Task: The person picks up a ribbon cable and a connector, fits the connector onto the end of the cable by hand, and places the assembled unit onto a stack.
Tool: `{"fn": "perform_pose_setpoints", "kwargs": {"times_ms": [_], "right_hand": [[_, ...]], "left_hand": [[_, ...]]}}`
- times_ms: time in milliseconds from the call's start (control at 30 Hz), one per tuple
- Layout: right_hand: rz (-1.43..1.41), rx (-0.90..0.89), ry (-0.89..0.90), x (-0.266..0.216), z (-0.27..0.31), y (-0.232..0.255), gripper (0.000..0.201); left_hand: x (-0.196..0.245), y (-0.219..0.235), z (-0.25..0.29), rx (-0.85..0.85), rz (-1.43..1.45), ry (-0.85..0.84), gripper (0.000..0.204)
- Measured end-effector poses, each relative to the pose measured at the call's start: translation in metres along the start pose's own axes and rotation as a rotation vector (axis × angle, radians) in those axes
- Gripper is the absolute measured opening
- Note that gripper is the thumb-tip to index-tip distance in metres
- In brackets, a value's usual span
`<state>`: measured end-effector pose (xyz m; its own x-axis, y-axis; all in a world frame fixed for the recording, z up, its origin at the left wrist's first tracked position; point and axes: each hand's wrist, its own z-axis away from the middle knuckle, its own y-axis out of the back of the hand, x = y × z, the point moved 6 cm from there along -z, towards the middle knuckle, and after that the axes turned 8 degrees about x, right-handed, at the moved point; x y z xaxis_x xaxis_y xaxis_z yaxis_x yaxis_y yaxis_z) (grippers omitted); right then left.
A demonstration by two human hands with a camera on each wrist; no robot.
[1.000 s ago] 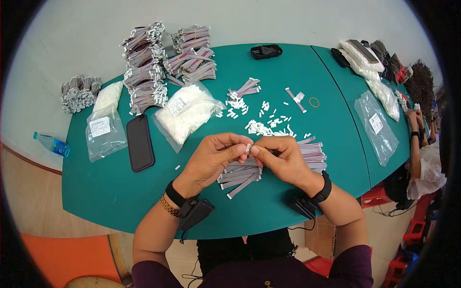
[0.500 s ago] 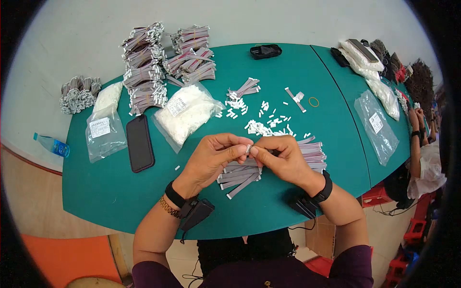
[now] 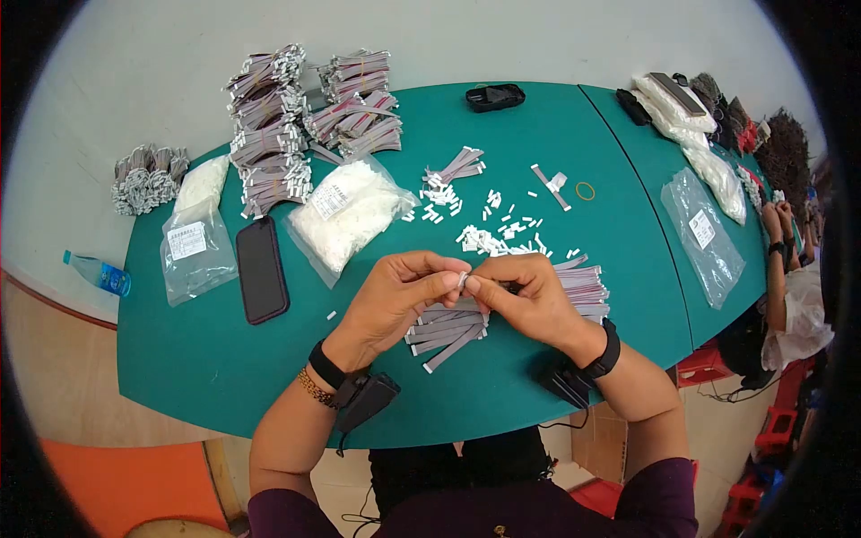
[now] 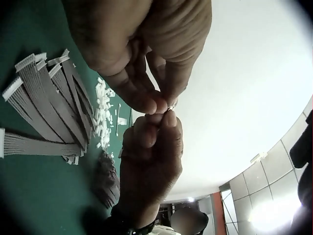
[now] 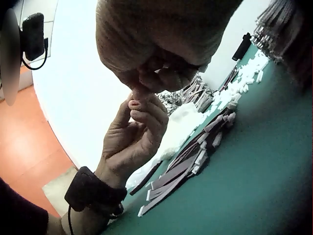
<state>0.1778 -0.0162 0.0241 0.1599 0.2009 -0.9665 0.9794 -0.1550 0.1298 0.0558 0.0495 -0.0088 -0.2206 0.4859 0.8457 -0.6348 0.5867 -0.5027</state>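
Note:
In the head view a small white connector point(image 3: 462, 281) sits between the fingertips of both hands, mostly covered by them. My left hand point(image 3: 395, 296) pinches it from one side with thumb and forefinger. From the other side my right hand point(image 3: 531, 294) pinches it, its remaining fingers curled under. The thumbs nearly meet over the piece. Beneath the hands, grey ribbon cables point(image 3: 444, 332) with white ends lie on the green table point(image 3: 359, 412). More ribbon cables point(image 3: 585, 289) lie beside the right hand. Loose white connectors point(image 3: 489, 239) are scattered just beyond the hands.
Bundled ribbon cables point(image 3: 269, 134) are stacked at the back left. A bag of white pieces point(image 3: 345, 215), a phone point(image 3: 262, 269) and another clear bag point(image 3: 193, 238) lie on the left. A black case point(image 3: 495, 97) is at the back; an empty plastic bag point(image 3: 702, 235) is on the right.
Both hands stay in the same place. The fingertips have shifted slightly, and less of the white connector shows between them than a second ago.

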Motion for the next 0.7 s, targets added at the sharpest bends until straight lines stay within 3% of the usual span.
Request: {"fn": "perform_pose_setpoints", "kwargs": {"times_ms": [300, 600, 700], "right_hand": [[0.001, -0.02, 0.023, -0.001, -0.001, 0.0, 0.018], [-0.164, -0.056, -0.259, 0.011, -0.001, 0.0, 0.02], [-0.186, -0.055, -0.275, 0.014, -0.001, 0.0, 0.019]], "left_hand": [[-0.001, 0.0, -0.001, -0.019, 0.004, -0.003, 0.018], [0.001, -0.001, 0.0, -0.046, -0.03, -0.034, 0.017], [0.001, -0.002, 0.001, -0.038, -0.033, -0.032, 0.017]]}}
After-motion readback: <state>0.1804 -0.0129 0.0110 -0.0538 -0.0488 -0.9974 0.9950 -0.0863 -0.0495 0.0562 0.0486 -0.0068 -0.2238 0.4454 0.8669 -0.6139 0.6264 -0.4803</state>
